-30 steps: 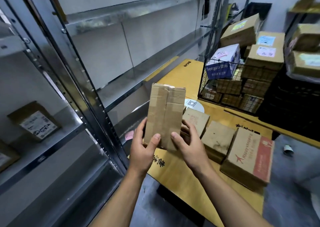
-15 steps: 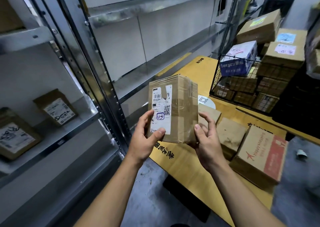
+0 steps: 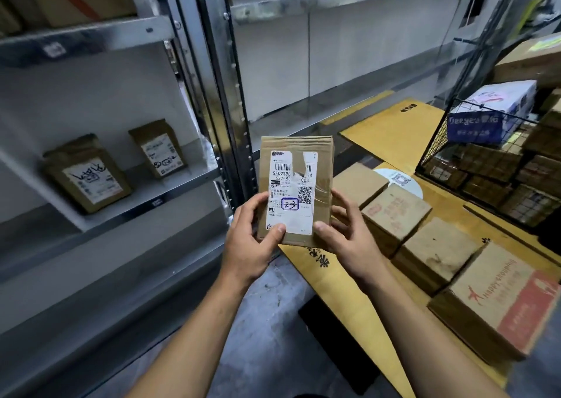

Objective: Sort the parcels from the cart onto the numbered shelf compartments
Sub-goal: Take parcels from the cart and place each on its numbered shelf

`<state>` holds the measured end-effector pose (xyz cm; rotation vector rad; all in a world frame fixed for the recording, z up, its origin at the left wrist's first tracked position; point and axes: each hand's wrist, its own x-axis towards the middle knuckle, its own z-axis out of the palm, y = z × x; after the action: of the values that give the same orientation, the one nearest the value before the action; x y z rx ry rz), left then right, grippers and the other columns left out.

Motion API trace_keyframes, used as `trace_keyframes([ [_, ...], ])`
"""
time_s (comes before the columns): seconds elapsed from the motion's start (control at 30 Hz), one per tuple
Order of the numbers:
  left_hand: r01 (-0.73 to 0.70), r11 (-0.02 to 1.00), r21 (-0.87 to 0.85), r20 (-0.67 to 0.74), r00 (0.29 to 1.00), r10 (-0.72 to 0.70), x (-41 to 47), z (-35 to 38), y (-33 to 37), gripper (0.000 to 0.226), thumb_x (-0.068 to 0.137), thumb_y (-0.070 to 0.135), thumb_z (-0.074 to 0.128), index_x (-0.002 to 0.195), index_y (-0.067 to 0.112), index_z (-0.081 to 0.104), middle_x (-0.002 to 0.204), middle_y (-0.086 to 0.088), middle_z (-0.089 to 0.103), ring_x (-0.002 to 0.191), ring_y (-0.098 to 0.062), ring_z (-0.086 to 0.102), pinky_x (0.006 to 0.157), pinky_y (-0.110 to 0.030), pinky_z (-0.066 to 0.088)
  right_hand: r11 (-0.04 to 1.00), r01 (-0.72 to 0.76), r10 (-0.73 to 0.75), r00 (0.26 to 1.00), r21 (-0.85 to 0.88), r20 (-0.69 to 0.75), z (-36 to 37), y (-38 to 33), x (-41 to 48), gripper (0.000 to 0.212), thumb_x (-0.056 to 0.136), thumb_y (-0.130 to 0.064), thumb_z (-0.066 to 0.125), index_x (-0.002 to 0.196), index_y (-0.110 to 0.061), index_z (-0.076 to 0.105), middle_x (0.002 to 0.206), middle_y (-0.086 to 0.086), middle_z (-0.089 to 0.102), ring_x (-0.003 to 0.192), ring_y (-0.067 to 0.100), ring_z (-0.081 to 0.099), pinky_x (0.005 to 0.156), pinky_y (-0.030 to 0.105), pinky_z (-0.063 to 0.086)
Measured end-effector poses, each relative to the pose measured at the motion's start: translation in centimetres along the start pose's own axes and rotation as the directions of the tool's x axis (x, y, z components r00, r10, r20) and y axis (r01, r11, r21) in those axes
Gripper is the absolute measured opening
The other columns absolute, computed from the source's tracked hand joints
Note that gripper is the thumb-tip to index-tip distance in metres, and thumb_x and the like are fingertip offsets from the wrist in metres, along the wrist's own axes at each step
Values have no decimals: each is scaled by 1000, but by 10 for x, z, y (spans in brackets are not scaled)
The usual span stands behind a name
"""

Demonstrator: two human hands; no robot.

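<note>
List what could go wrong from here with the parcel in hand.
1. The label is torn across its barcode and the handwritten number looks like 23 but is scrawled, so it could be misread and shelved wrong.
2. The parcel is pinched only near its lower end by the left hand and right hand, so it could tip or slip.

Brown parcel (image 3: pixel 296 191), white label, blue-inked box; perhaps yellow cart top (image 3: pixel 391 130).

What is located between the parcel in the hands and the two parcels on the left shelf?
In the head view, only the shelving's metal uprights stand between the held parcel and the two shelved parcels.
</note>
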<state>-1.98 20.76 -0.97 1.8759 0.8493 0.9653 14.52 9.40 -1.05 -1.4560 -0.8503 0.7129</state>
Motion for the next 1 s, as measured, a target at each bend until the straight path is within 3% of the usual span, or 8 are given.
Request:
trace_keyframes([
  [0.07,-13,998,63,-46,999,16,-7,-11,-1,60,82,28,72,131,50,44,126,24,50,115,9,50,89,-8,43,999,11,-12,1000,41,14,16,-1,0,72,72,-45,78,136,-51,45,130,-8,58,120,13,61,90,44,59],
  [0.17,6,991,137,-103,995,8,-20,-31,-5,68,84,23,74,140,41,41,125,26,45,113,17,45,88,1,35,998,24,-26,999,61,47,42,-1,0,66,76,-33,77,131,-55,46,127,-8,60,116,12,63,92,50,57],
  [0.43,104,973,208,-276,960,-44,-63,-104,-23,76,82,22,77,146,30,37,131,17,44,112,10,43,91,3,30,996,42,-54,986,80,159,136,-4,-16,73,82,-14,79,142,-35,42,123,-1,68,112,11,66,101,47,53],
  [0.6,170,962,214,-353,932,-86,-99,-170,-38,80,81,24,78,147,35,33,131,16,44,113,4,49,91,-4,37,995,8,-33,968,103,249,207,-8,-39,73,78,-24,79,139,-44,44,121,-4,69,113,16,67,97,52,54],
  [0.7,199,949,245,-376,921,-96,-120,-215,-44,80,82,25,77,147,37,32,132,16,44,111,11,47,89,0,36,993,-2,-28,966,114,259,254,-17,-55,72,72,-32,83,131,-53,46,120,-4,69,111,15,67,96,53,54],
  [0.83,215,927,308,-392,916,-82,-146,-274,-52,79,82,22,78,148,28,34,132,14,42,109,25,40,85,7,29,990,31,-69,959,140,275,317,-27,-77,66,78,-26,82,124,-56,46,120,-3,69,110,10,67,97,53,53],
  [1.0,246,901,357,-421,903,-80,-172,-342,-63,78,83,24,77,148,30,34,137,11,43,115,12,37,88,8,23,984,59,-110,944,167,312,384,-32,-98,63,77,-32,80,125,-57,49,124,-4,68,118,15,64,101,52,51],
])
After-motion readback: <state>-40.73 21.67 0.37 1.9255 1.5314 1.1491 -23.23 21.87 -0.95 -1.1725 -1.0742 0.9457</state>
